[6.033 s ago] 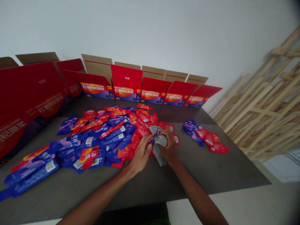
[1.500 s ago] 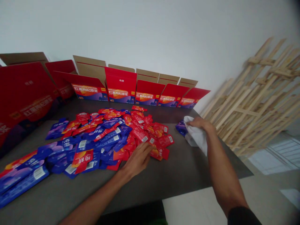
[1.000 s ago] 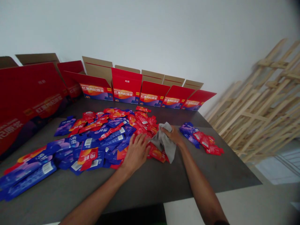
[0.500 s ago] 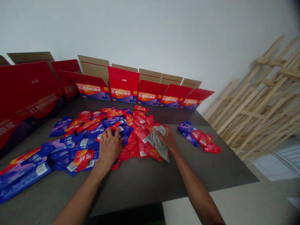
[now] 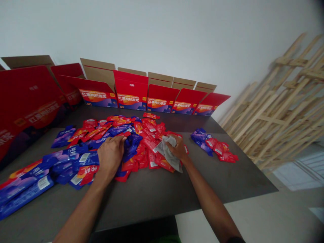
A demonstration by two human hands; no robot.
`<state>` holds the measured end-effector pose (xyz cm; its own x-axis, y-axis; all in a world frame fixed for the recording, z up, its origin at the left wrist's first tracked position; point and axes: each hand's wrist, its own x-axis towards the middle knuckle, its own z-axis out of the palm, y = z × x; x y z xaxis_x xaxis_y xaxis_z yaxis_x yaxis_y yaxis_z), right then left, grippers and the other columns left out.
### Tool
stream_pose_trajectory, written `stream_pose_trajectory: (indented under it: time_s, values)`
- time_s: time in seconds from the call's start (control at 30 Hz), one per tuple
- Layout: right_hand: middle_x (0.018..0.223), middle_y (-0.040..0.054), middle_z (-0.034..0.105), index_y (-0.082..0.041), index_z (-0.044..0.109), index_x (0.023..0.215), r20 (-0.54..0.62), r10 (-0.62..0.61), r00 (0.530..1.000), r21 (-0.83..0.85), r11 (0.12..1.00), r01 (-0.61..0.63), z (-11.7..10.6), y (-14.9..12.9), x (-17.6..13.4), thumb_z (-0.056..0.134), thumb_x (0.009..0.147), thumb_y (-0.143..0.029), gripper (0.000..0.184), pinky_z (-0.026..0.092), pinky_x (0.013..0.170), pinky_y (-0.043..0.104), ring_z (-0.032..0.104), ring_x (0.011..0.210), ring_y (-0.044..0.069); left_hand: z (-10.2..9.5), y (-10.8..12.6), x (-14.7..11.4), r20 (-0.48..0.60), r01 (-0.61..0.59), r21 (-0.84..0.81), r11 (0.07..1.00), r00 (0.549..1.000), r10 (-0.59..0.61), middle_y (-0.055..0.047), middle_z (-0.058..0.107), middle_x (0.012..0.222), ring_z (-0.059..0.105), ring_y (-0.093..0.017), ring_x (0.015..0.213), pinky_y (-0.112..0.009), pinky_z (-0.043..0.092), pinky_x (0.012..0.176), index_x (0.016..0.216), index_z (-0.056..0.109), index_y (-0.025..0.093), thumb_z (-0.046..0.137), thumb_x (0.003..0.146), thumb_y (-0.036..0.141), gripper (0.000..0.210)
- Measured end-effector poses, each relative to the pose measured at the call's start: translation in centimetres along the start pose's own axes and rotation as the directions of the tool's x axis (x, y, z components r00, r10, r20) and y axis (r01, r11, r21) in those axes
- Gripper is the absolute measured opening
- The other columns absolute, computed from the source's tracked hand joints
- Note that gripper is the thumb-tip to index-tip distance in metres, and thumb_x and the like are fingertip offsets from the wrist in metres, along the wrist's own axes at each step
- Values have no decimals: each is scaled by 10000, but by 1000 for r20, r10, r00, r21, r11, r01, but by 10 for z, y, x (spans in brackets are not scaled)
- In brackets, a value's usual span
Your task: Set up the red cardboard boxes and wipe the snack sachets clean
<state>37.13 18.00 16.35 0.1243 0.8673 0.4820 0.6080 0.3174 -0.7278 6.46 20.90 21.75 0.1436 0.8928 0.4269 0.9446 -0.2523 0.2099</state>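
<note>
A heap of red pouches [image 5: 152,143] and blue pouches [image 5: 94,158] lies across the dark table. At the middle of the heap, my left hand [image 5: 111,154] is closed, its fingertips pinching the edge of a blue pouch [image 5: 132,145] that looks partly lifted. My right hand [image 5: 178,147] grips a crumpled grey cloth [image 5: 171,156], which rests against the red pouches at the heap's right side. The fingers under the cloth are partly hidden.
Red cartons [image 5: 130,89] with raised flaps line the back of the table [image 5: 157,199], and a larger red carton [image 5: 27,104] stands at left. A small group of pouches [image 5: 220,149] lies at right. Wooden frames [image 5: 280,108] lean beyond the table's right edge.
My left hand has drawn its spread fingers together and closed on a blue pouch, raising it slightly. My right hand stays on the cloth at nearly the same spot.
</note>
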Motion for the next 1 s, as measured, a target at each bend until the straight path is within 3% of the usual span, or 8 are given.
stream_pose_trajectory:
  time_s: [0.2,0.47,0.67,0.73,0.8,0.87,0.93,1.0]
  values:
    - [927,57,765,-241,711,950,26,6,1000,-9,1000,-6,0,2,0,679,868,-469,245,586,824,400,707,846,249,4,-7,2,-139,-27,-162,986,990,4,-136,802,1054,736,-320,990,-347,485,706,1154,796,202,387,1066,499,513]
    - [1015,74,781,-244,702,1011,30,-1,1000,3,1000,1,1,-2,0,682,846,-433,251,586,884,410,724,913,254,3,-14,6,-313,-91,-234,968,950,13,-140,766,1008,688,-313,989,-385,482,891,1087,751,169,356,1082,464,493]
    - [984,66,781,-247,692,986,38,0,999,3,1000,0,2,-6,-1,677,839,-420,227,593,858,403,724,887,251,-5,-14,0,-395,18,-474,881,889,-231,5,523,753,513,-173,671,-333,342,682,937,611,225,364,1087,401,339]
    - [977,66,782,-248,687,992,34,2,999,1,1000,-2,2,-6,-1,680,835,-421,233,598,854,412,728,884,257,-11,-14,0,-412,58,-538,841,852,-323,35,431,742,445,-143,661,-342,295,671,870,521,235,360,1096,389,318]
    - [992,73,782,-248,686,1006,32,-5,999,4,1000,5,3,-7,-2,676,835,-424,245,601,864,420,735,900,263,-17,-16,2,-441,74,-594,801,803,-401,43,424,766,496,-138,748,-349,310,684,821,441,233,340,1105,374,333]
    - [1015,78,779,-252,685,1015,32,-17,999,9,1000,17,3,-8,-2,669,838,-426,249,598,891,426,739,926,265,-19,-21,6,-452,82,-674,734,740,-498,49,486,795,583,-149,887,-339,357,682,772,371,223,329,1104,359,361]
    - [1026,78,776,-257,683,1020,39,-35,999,18,999,34,3,-9,-3,665,842,-424,244,594,913,432,740,948,266,-17,-29,13,-388,63,-808,586,692,-609,56,560,801,644,-160,971,-313,410,659,729,308,215,326,1097,382,404]
    - [1042,72,776,-264,679,1028,60,-62,996,31,998,60,2,-12,-4,656,845,-420,241,591,927,432,741,968,264,-12,-37,19,-234,30,-933,358,705,-669,54,606,774,687,-164,976,-290,475,644,705,288,220,351,1086,453,450]
